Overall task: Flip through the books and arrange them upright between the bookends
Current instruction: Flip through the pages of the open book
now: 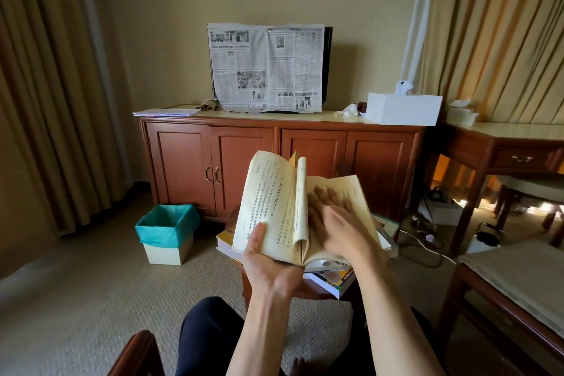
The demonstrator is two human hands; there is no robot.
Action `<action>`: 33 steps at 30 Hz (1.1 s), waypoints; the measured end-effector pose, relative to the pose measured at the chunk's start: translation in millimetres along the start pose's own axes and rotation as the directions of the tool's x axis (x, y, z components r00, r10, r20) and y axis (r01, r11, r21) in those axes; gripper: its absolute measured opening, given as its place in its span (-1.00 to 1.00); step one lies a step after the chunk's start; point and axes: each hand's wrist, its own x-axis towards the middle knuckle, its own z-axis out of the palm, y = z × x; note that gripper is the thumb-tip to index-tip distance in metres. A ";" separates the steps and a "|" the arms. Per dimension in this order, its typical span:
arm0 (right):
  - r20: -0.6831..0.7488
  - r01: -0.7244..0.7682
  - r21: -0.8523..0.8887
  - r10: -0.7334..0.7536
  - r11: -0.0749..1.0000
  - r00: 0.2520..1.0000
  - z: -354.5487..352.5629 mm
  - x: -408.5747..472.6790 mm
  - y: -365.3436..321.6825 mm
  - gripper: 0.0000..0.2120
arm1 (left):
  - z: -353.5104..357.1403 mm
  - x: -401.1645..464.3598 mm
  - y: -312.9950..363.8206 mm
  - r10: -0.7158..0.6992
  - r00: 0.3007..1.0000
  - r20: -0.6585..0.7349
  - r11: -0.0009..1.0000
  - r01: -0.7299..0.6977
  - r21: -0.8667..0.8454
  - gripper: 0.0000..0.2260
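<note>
Head camera view, looking forward and down over a seated person's lap. Both bare forearms reach up from the bottom edge toward the middle of the frame. The left hand [268, 256] is palm up under an open book [274, 207], cradling its spine and left half, with the thumb curled over the lower edge of the left page. The right hand [338, 226] is blurred; it lies palm down on the right-hand page with fingers [328, 194] spread and fairly straight, gripping nothing.

The book sits just below the frame's centre, tilted up toward the camera. Its pages are yellowed and printed in vertical columns of characters. A few leaves stand upright at the gutter, partway through turning.

Directly beneath the book, toward 6 o'clock, a stack of books [331, 279] lies flat on a small wooden table [308, 291]; one colourful cover shows at the stack's lower right, and more page edges stick out at 9 o'clock from the held book.

Beyond, at 12 o'clock, stands a wooden cabinet [280, 162].
</note>
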 end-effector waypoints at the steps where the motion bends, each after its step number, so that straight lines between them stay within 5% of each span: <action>1: 0.008 -0.031 0.011 0.031 0.999 0.999 0.1 3.0 3.7 -0.48 | 0.7 -0.9 -0.2 0.000 1.000 -0.001 1.000 0.000 -0.003 -0.61; 7: -0.006 -0.215 0.088 0.217 0.973 0.976 7.6 -10.0 19.3 -0.23 | -1.6 0.9 0.3 0.011 0.999 -0.035 1.000 -0.012 -0.013 -0.62; 14: -0.051 -0.067 0.371 0.093 0.926 0.994 -8.8 -51.7 5.4 -0.75 | -1.9 1.7 2.0 0.033 0.999 -0.028 0.999 -0.033 -0.003 -0.63; 18: -0.067 0.022 0.561 0.019 0.827 0.998 -25.0 -62.0 -7.2 -0.32 | -1.6 0.7 0.7 0.047 0.999 -0.008 0.998 -0.047 0.032 -0.63; 21: -0.130 0.077 0.523 -0.010 0.849 0.991 -21.3 -62.7 -14.8 -0.22 | -2.6 3.0 -0.1 0.067 0.998 -0.013 0.995 -0.066 0.071 -0.61; 28: -0.442 0.277 0.429 -0.068 0.860 0.895 -4.5 -55.8 -21.5 -0.61 | -2.6 2.6 2.3 0.020 1.000 0.017 0.999 -0.021 0.025 -0.58; 33: -0.628 0.275 0.444 0.077 0.853 0.774 -2.5 -54.0 -25.6 -0.80 | 2.1 -0.6 3.0 0.059 0.998 -0.015 0.998 -0.058 0.028 -0.64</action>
